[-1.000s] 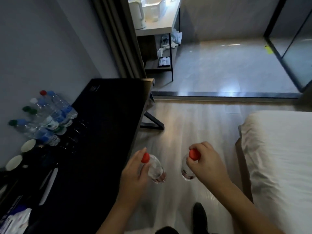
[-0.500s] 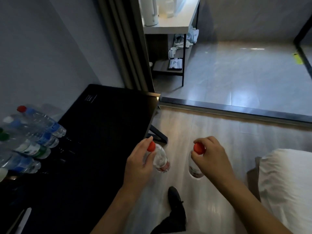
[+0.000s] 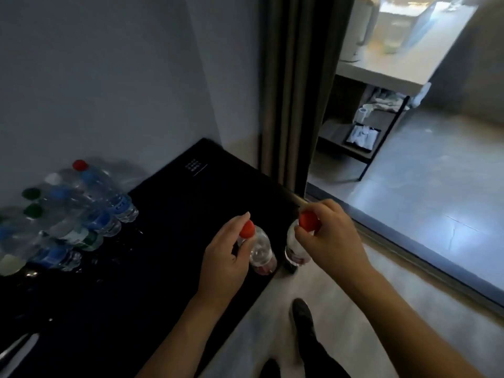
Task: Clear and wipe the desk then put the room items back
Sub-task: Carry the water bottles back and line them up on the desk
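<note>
Head camera, looking down: nearest the lens, two bare forearms reached forward over the edge of a black desk (image 3: pixel 169 203), a dark shoe (image 3: pixel 301 315) on the floor below them. The left hand (image 3: pixel 226 266) pinched the red cap of a clear water bottle (image 3: pixel 260 252) between thumb and fingertips, the bottle hanging upright beneath the fingers, its base low over the desk's near edge; whether it touched the top could not be told. Just to the right, the right hand (image 3: pixel 330 241) gripped the red cap of a second bottle (image 3: pixel 293 252) in the same way, its body dangling below the fingers at, or just past, the desk's edge. Both bottles' long axes ran roughly vertical, caps up.

Beyond the fingers and well to their left, a cluster of capped water bottles (image 3: pixel 81 214) stood against the wall at the back of the desk, with bare desktop between. Judged from that layout, the hand-held pair were bound for that group, and the left hand was the nearer of the two, with the reach running leftward and away across the desk.

Farther off, past a dark curtain (image 3: pixel 294 91), a white counter (image 3: pixel 381 69) with a kettle (image 3: pixel 360 31) stood over a tiled floor.
</note>
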The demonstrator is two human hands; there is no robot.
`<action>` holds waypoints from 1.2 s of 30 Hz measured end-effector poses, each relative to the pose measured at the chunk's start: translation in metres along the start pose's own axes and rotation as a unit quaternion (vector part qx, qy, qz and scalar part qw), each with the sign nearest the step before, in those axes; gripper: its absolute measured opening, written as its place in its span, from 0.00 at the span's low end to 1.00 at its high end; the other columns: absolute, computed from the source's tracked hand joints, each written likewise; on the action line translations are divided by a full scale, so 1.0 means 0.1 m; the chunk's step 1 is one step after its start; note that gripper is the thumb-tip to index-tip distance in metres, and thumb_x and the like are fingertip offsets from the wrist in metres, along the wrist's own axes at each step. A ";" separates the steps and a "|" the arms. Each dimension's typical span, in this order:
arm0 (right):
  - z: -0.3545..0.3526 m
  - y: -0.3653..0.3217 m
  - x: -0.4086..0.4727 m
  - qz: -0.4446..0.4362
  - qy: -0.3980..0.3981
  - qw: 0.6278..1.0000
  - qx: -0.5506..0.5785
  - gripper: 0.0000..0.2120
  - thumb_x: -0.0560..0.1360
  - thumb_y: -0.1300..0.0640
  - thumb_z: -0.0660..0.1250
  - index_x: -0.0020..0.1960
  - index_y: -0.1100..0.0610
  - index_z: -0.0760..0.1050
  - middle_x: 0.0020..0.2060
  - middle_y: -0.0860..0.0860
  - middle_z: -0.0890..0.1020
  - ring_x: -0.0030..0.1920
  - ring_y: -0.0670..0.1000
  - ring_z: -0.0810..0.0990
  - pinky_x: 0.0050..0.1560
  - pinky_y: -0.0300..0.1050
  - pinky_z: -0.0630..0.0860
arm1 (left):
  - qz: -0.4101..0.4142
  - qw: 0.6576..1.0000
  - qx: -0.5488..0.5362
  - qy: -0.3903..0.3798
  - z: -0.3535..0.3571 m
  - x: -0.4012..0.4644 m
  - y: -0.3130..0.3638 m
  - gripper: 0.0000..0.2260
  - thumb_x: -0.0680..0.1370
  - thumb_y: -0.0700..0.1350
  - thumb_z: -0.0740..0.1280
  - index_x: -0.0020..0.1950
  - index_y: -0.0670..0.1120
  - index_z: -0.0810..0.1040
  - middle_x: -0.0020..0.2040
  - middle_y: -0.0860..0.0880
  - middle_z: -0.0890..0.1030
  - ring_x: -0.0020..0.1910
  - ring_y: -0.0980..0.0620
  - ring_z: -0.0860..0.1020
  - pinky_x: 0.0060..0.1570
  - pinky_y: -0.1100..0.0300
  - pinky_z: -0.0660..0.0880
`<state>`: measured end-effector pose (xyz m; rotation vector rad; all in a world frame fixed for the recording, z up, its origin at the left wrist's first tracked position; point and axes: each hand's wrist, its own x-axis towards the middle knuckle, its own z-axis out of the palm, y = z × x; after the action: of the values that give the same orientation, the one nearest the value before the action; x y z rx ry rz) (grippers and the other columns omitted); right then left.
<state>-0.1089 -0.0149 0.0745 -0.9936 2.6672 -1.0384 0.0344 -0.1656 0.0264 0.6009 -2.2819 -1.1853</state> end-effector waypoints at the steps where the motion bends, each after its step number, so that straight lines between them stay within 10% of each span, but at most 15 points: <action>1: 0.06 -0.02 0.23 -0.021 -0.025 0.999 0.005 0.15 0.71 0.54 0.72 0.57 0.51 0.78 0.50 0.42 0.71 0.48 0.43 0.72 0.49 0.38 0.71 | -0.008 1.000 0.011 0.020 -0.03 0.08 -0.03 0.20 0.79 0.42 0.69 0.71 0.51 0.73 0.66 0.57 0.76 0.66 0.61 0.73 0.64 0.66 0.71; 9: 0.64 -0.58 1.85 -0.202 -0.187 0.961 0.036 0.15 0.72 0.58 0.70 0.58 0.54 0.79 0.51 0.46 0.74 0.48 0.45 0.75 0.48 0.31 0.65 | -0.109 0.973 0.062 0.193 -0.48 0.69 -0.17 0.21 0.77 0.38 0.69 0.68 0.54 0.74 0.60 0.59 0.78 0.61 0.60 0.76 0.61 0.67 0.72; 15: 1.46 -1.34 2.66 -0.279 -0.283 0.917 0.035 0.17 0.73 0.57 0.69 0.61 0.55 0.76 0.57 0.50 0.74 0.55 0.51 0.77 0.60 0.45 0.73 | -0.155 0.942 0.106 0.279 -0.90 0.80 -0.52 0.22 0.76 0.40 0.70 0.68 0.55 0.73 0.62 0.60 0.77 0.61 0.60 0.76 0.61 0.66 0.73; 36: 3.93 -2.95 3.59 -0.440 -0.394 0.807 -0.022 0.14 0.75 0.55 0.67 0.60 0.56 0.75 0.54 0.52 0.74 0.52 0.54 0.77 0.55 0.50 0.75 | -0.212 0.911 0.151 0.321 -1.87 1.44 -1.95 0.21 0.77 0.37 0.70 0.69 0.49 0.74 0.65 0.56 0.77 0.65 0.56 0.75 0.60 0.51 0.77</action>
<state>-0.1032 -0.6198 0.0097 -2.1603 1.5123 -0.4172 0.0654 -0.4677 -0.0120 1.4257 -1.8005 -0.6453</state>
